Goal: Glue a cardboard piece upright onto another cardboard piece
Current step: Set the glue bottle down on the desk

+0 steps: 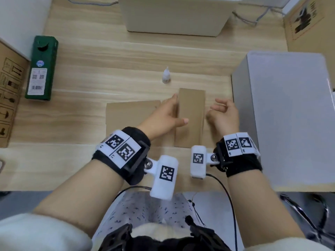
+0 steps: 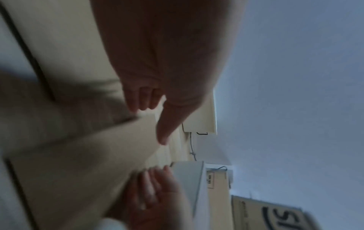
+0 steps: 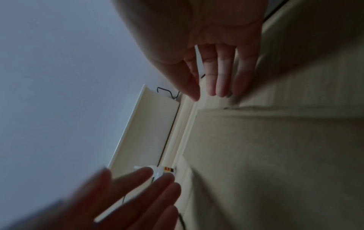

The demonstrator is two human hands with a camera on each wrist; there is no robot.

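Two cardboard pieces sit mid-worktop toward the near edge: a flat base piece [image 1: 132, 116] and a narrower piece [image 1: 190, 116] that looks to stand on it, though the head view cannot confirm upright versus tilted. Left hand [image 1: 163, 116] braces the narrower piece, fingers straight along its left face, thumb across the front. Right hand [image 1: 223, 115] hovers just beside its right edge, fingers loosely curled, holding nothing. Glue bottle [image 1: 166, 75] stands further back, untouched. Risks, as judged: unset glue lets the piece lean or slide if the left hand lets go early; uneven thumb pressure could skew the joint; the right hand could knock it.
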